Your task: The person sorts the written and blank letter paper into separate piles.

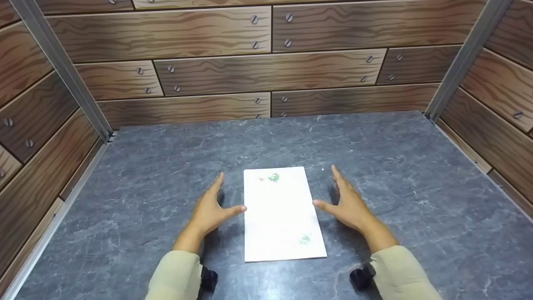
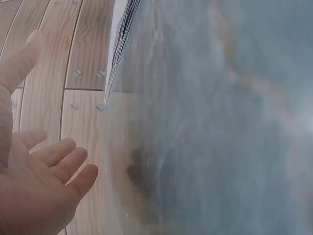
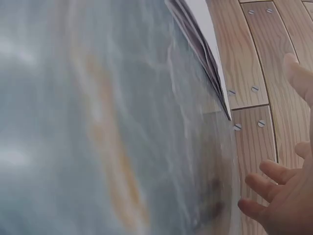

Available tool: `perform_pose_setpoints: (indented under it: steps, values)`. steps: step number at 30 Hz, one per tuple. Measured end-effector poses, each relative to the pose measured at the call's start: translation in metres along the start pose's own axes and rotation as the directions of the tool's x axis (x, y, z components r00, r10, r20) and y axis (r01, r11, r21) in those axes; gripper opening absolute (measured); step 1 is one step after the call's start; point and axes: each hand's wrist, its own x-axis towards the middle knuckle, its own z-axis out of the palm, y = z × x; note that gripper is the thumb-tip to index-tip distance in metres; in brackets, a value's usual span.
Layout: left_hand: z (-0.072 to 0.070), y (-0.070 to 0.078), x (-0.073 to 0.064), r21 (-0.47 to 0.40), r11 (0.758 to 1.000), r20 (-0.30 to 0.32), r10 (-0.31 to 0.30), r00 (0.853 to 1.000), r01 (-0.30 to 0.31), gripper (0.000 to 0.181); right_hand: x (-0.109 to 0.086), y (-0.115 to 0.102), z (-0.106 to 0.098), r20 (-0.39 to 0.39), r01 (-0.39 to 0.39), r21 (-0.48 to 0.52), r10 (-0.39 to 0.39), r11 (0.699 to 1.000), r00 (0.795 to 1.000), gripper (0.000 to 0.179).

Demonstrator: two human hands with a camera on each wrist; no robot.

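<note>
Hand, left (image 1: 212, 210), spread with fingers relaxed, gripping nothing, thumb tip at left edge of white paper stack (image 1: 277, 216), contact impossible to confirm. Flat between both hands, with lower green print (image 1: 305, 239) too faint to make out. Hand, right (image 1: 349, 206), likewise spread and holding nothing, sleeve (image 1: 404, 271) cut off below, wide tabletop (image 1: 437, 200) out to plank-patterned wall (image 1: 495, 125).

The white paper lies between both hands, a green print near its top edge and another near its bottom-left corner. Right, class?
No: the head view shows the lower green print near the bottom-right corner of the white paper, not bottom-left. Otherwise correct.
</note>
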Motion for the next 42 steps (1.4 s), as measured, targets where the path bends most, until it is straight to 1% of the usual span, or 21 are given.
perform_pose_setpoints:
  steps: [6, 11, 19, 27, 31, 37, 42]
  values:
    - [0.004, 0.000, -0.001, -0.074, 0.997, 0.017, -0.015, 1.000, 0.016, 0.104, -0.001, -0.001, 0.005, 0.006, -0.008, 0.060, 0.007, 0.998, 1.000, 0.105]
    - [0.007, 0.000, -0.003, -0.124, 0.992, 0.031, -0.031, 0.999, 0.035, 0.101, -0.002, -0.003, 0.010, 0.016, -0.031, 0.095, 0.029, 0.995, 0.999, 0.105]
    - [0.012, 0.001, -0.005, -0.169, 0.985, 0.046, -0.026, 0.999, 0.033, 0.095, -0.003, -0.006, 0.016, 0.003, -0.049, 0.126, 0.049, 0.991, 0.999, 0.101]
    - [0.017, 0.002, -0.006, -0.215, 0.974, 0.072, -0.051, 0.996, 0.066, 0.091, -0.003, -0.007, 0.022, 0.007, -0.071, 0.165, 0.071, 0.984, 0.997, 0.097]
    - [0.020, 0.003, -0.007, -0.230, 0.970, 0.071, -0.060, 0.996, 0.075, 0.087, -0.003, -0.008, 0.025, 0.005, -0.068, 0.166, 0.069, 0.984, 0.998, 0.095]
    - [0.023, 0.005, -0.007, -0.240, 0.964, 0.069, -0.103, 0.992, 0.117, 0.081, -0.003, -0.010, 0.028, 0.004, -0.071, 0.157, 0.071, 0.985, 0.997, 0.088]
    - [0.024, 0.006, -0.009, -0.273, 0.953, 0.094, -0.111, 0.989, 0.133, 0.075, -0.004, -0.011, 0.027, 0.004, -0.056, 0.145, 0.056, 0.988, 0.998, 0.081]
